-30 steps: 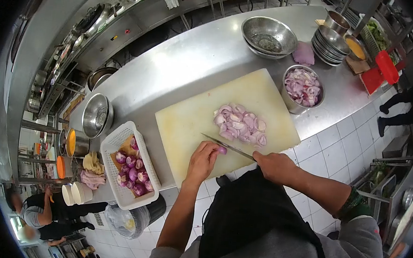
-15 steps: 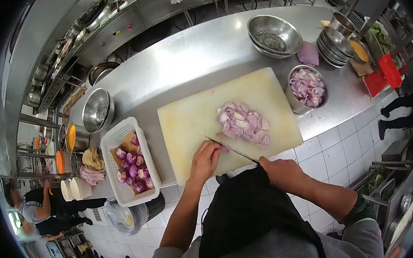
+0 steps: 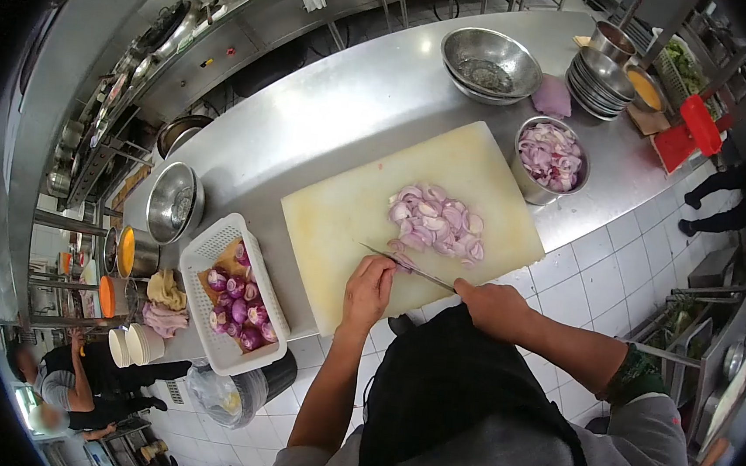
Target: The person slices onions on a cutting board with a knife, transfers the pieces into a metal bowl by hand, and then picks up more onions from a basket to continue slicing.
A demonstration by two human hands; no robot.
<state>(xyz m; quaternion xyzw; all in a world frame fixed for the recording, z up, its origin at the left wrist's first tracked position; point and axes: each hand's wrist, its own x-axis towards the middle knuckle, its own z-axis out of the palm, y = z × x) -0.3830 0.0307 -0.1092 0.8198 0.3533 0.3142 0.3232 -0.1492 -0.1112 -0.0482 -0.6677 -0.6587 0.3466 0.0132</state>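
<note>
The work in hand looks like slicing: the left hand (image 3: 368, 290) sits at the near edge of the pale yellow plastic cutting board (image 3: 339, 217), fingers curled down and pinning a small purple shallot piece (image 3: 403, 261), most of it hidden under the fingertips. The right hand (image 3: 494, 306) is closed in a fist round the handle of a long steel-bladed knife (image 3: 405, 267), whose blade lies slanted across the board with its edge touching the shallot, just right of the left fingertips. A heap of cut purple-and-white shallot slices (image 3: 437, 220) lies just beyond the blade. Far right, a round steel bowl (image 3: 525, 189) holds more slices; near left, a white plastic slotted basket (image 3: 210, 255) holds whole peeled shallots (image 3: 240, 306). With so little left to grip, the next cut likely calls for tucked fingertips and a short, controlled stroke.
</note>
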